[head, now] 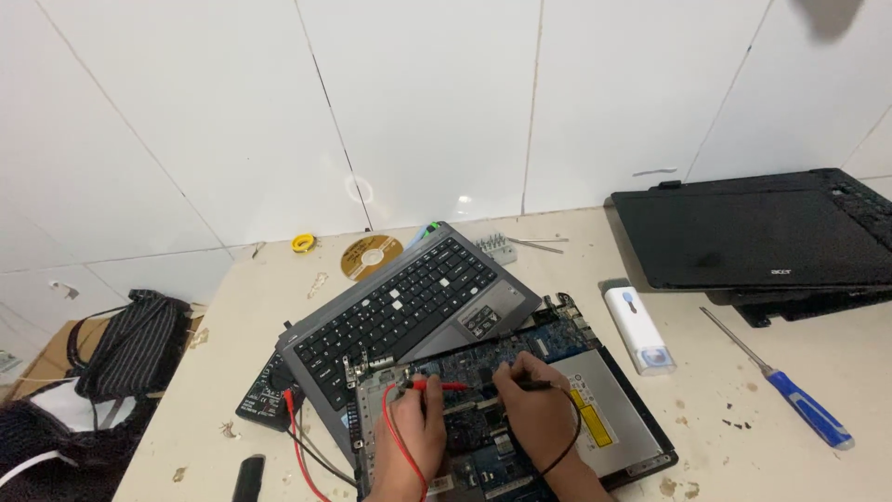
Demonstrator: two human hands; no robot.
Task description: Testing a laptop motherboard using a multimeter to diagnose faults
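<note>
Both hands are holding test probes against the exposed board of an opened laptop.

The left hand (pixel 413 429) is gripping a red probe (pixel 435 385) with its tip pointing right onto the blue circuit board (pixel 483 423), its red lead (pixel 398 437) looping back over the wrist. The right hand (pixel 531 407) is pinching a black probe (pixel 537 383), its black lead (pixel 571 432) curving round the wrist. The optical drive (pixel 609 409) is sitting just right of the right hand. A black multimeter (pixel 265 395) is lying left of the left hand. The detached keyboard panel (pixel 409 302) is resting tilted just beyond both hands. Further right, a white case (pixel 639 330) and a blue-handled screwdriver (pixel 790 390) are lying well apart from the hands. Beyond the keyboard a gold disc (pixel 370 257) is lying; far right, a closed black laptop (pixel 757 237).
</note>
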